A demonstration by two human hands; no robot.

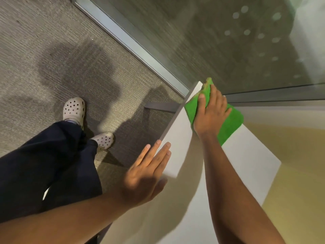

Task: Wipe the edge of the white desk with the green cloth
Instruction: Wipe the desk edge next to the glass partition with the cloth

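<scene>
The white desk runs from the lower middle up to a far corner near the glass wall. A green cloth lies flat on the desk top close to that far corner, one end bunched over the corner. My right hand presses down on the cloth, fingers spread over it and thumb toward the desk's left edge. My left hand rests flat against the left edge of the desk, nearer to me, fingers straight and together, holding nothing.
A glass wall with a metal frame stands just beyond the desk corner. Grey carpet covers the floor on the left. My legs in dark trousers and my feet in pale perforated clogs stand beside the desk's left edge.
</scene>
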